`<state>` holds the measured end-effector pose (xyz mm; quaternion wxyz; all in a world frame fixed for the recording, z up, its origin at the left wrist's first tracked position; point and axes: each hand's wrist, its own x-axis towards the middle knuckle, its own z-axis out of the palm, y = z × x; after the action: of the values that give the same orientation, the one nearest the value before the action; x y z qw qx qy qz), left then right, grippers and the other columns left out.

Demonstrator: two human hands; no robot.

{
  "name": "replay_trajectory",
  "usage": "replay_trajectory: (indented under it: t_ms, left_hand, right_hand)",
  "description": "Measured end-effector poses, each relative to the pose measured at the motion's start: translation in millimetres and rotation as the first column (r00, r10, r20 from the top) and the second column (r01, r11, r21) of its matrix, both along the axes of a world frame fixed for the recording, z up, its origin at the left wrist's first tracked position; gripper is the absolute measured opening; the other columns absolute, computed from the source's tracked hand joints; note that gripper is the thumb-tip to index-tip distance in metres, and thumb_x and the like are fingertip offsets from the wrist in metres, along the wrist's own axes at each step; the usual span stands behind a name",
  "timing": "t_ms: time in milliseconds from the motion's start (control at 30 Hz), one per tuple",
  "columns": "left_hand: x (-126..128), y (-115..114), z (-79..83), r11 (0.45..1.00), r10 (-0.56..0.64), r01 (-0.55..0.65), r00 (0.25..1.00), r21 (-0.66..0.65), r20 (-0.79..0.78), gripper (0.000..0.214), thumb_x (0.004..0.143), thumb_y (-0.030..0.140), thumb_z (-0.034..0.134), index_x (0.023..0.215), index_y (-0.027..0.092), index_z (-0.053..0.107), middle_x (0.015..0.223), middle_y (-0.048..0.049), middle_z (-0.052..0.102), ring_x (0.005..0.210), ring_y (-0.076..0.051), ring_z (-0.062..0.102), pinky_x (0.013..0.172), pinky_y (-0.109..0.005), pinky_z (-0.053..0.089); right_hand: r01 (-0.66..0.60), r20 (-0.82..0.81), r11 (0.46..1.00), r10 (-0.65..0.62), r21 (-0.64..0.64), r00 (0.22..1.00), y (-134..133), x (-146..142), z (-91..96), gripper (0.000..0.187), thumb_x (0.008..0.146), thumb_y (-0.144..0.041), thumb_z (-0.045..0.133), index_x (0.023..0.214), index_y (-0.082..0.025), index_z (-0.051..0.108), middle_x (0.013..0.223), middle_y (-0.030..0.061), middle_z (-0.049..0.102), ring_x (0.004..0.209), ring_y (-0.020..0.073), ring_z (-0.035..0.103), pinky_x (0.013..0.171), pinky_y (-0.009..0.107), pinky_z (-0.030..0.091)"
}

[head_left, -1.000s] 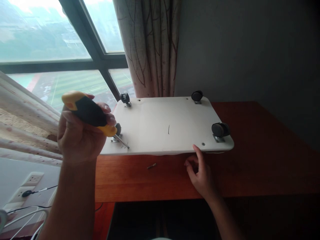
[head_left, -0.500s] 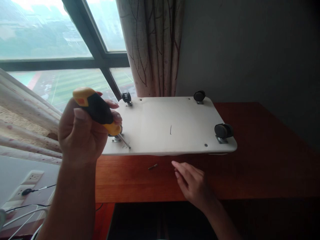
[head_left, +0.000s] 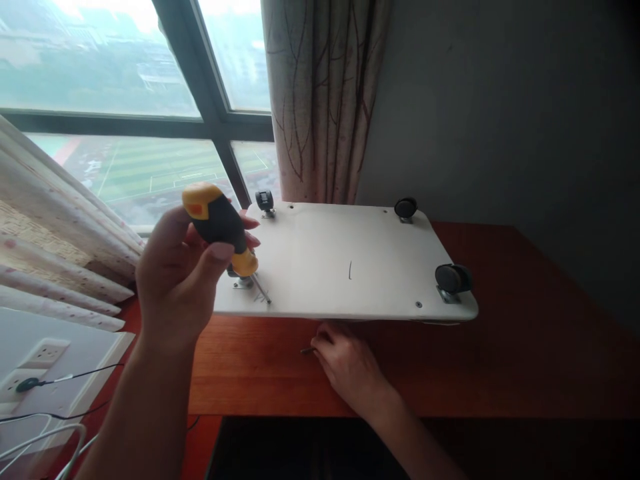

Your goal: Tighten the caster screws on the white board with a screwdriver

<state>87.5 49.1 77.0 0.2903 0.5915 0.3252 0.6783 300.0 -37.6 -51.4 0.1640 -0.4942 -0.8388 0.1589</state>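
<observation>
Left grip point(head_left: 183, 280) holds screwdriver point(head_left: 221, 223); scribble point(head_left: 259, 297) on white board point(head_left: 320, 260) unclear.

The white board point(head_left: 320, 247) bears pen marks point(head_left: 350, 270), none readable

We log bare wrists point(head_left: 167, 343) and bare forearms point(head_left: 150, 407) on both sides. Left hand point(head_left: 175, 287), by the left end of the white board point(head_left: 325, 253): rounded thumbnail point(head_left: 223, 251). Right hand point(head_left: 345, 360), by its near edge: forearm looks slimmer.
</observation>
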Motion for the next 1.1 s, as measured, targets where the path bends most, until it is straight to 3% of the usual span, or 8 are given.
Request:
replay_trajectory:
  t_ms: [133, 300, 400, 500, 667, 800, 933, 1100]
  left_hand:
    - [-1, 1, 0.7, 0.999, -0.035, 0.034, 0.999, 0.01, 0.019, 0.04, 0.077, 0.033, 0.084, 0.112, 0.019, 0.073, 0.093, -0.0094, 0.076, 0.073, -0.024, 0.071, 0.066, -0.039, 0.059]
    - [3, 9, 20.2, 0.975, 0.019, -0.055, 0.986, 0.217, 0.166, 0.043, 0.078, 0.043, 0.083, 0.107, 0.011, 0.074, 0.082, -0.0094, 0.074, 0.063, -0.021, 0.067, 0.064, -0.038, 0.058]
    - [3, 16, 29.4, 0.969, -0.007, -0.038, 0.983, 0.246, 0.182, 0.038, 0.079, 0.039, 0.084, 0.105, 0.012, 0.073, 0.082, -0.007, 0.073, 0.064, -0.02, 0.068, 0.065, -0.037, 0.058]
    - [-2, 25, 28.2, 0.979, -0.08, 0.055, 0.989, 0.197, 0.123, 0.037, 0.079, 0.033, 0.085, 0.106, 0.012, 0.07, 0.09, -0.009, 0.076, 0.068, -0.021, 0.071, 0.066, -0.037, 0.057]
    - [-6, 44, 20.5, 0.98, -0.11, 0.099, 0.992, 0.174, 0.055, 0.025, 0.087, 0.023, 0.078, 0.108, 0.016, 0.067, 0.097, -0.0065, 0.076, 0.077, -0.02, 0.073, 0.074, -0.039, 0.06]
    - [-6, 57, 22.2, 0.983, -0.121, 0.116, 0.992, 0.139, 0.033, 0.022, 0.086, 0.026, 0.078, 0.104, 0.019, 0.067, 0.096, -0.0049, 0.077, 0.076, -0.02, 0.074, 0.073, -0.039, 0.06]
    - [-9, 68, 26.3, 0.986, -0.118, 0.118, 0.993, 0.116, -0.003, 0.022, 0.087, 0.029, 0.078, 0.104, 0.021, 0.066, 0.098, -0.0032, 0.077, 0.087, -0.024, 0.076, 0.072, -0.038, 0.058]
    - [-12, 83, 24.5, 0.977, -0.129, 0.138, 0.989, 0.16, -0.067, 0.023, 0.089, 0.029, 0.077, 0.107, 0.023, 0.065, 0.1, -0.0003, 0.077, 0.089, -0.023, 0.077, 0.075, -0.037, 0.06]
  right_hand:
    - [-0.08, -0.124, 0.996, 0.074, -0.046, 0.989, -6, 9, 13.3, 0.016, 0.097, -0.013, 0.057, 0.097, -0.022, 0.07, 0.098, 0.003, 0.071, 0.09, 0.0174, 0.068, 0.08, 0.028, 0.055]
    - [-0.158, -0.355, 0.987, 0.139, -0.023, 0.924, 5, 29, 67.8, 0.015, 0.099, -0.018, 0.056, 0.1, -0.023, 0.07, 0.098, 0.0022, 0.072, 0.091, 0.0154, 0.068, 0.085, 0.029, 0.055]
    - [-0.132, -0.381, 0.99, 0.144, 0.058, 0.913, 37, 35, 105.2, 0.013, 0.098, -0.02, 0.058, 0.099, -0.024, 0.071, 0.094, 0.0002, 0.073, 0.081, 0.014, 0.069, 0.076, 0.027, 0.056]
    - [-0.093, -0.284, 0.976, 0.147, 0.196, 0.947, 92, 29, 127.1, 0.01, 0.094, -0.019, 0.064, 0.095, -0.021, 0.073, 0.089, -0.0001, 0.073, 0.071, 0.0131, 0.066, 0.07, 0.028, 0.054]
    - [-0.089, -0.091, 0.974, 0.11, 0.209, 0.99, 197, -4, 131.5, 0.015, 0.093, -0.011, 0.061, 0.098, -0.012, 0.075, 0.091, 0.0047, 0.074, 0.085, 0.0144, 0.069, 0.08, 0.026, 0.05]
    - [0.013, 0.075, 0.986, -0.026, 0.165, 0.997, 256, -32, 126.1, 0.02, 0.093, -0.014, 0.059, 0.104, -0.013, 0.075, 0.101, 0.0072, 0.074, 0.096, 0.0176, 0.068, 0.086, 0.026, 0.047]
    - [0.047, 0.121, 0.988, -0.066, 0.149, 0.99, 285, -52, 119.0, 0.022, 0.093, -0.014, 0.058, 0.105, -0.014, 0.076, 0.107, 0.0101, 0.074, 0.103, 0.0217, 0.068, 0.088, 0.029, 0.047]
    - [0.071, 0.185, 0.988, -0.096, 0.133, 0.978, 296, -68, 113.6, 0.022, 0.093, -0.018, 0.059, 0.107, -0.017, 0.076, 0.116, 0.0121, 0.073, 0.107, 0.0248, 0.068, 0.088, 0.03, 0.048]
